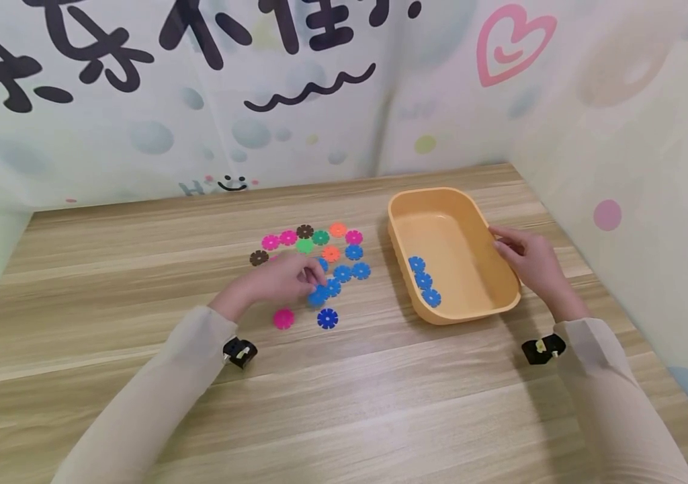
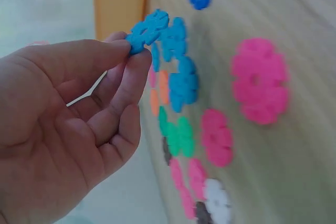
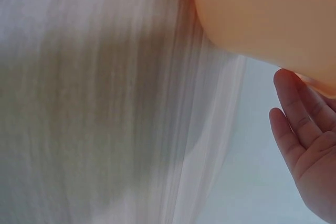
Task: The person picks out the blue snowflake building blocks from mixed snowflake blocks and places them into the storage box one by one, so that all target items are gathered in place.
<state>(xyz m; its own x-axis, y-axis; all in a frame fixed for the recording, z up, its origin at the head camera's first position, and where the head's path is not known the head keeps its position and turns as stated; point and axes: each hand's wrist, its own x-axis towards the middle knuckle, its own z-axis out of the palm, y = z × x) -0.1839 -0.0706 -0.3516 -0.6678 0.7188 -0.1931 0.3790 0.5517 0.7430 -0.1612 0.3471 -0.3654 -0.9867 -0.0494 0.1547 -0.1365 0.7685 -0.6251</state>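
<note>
In the head view, my left hand [image 1: 286, 277] is over the left side of a group of notched plastic discs. Its thumb and fingertips pinch a light blue disc [image 2: 137, 39], and a second blue disc [image 2: 157, 20] overlaps it at the far end. Other blue discs [image 1: 361, 271] lie just beyond the fingertips. To the right, a yellow-orange plastic basin [image 1: 461, 314] stands on the table. My right hand [image 1: 534, 262] grips its right rim, with fingers [image 3: 294, 106] against the outer wall. Several blue discs [image 1: 423, 280] lie along the basin's left inner side.
Pink [image 1: 283, 318], dark blue [image 1: 328, 318], orange [image 1: 338, 230], green [image 1: 320, 237] and brown discs [image 1: 259, 257] are spread over the wooden table [image 1: 344, 403]. A white disc [image 2: 218, 201] shows in the left wrist view. Printed wall coverings [image 1: 320, 134] border the back and right.
</note>
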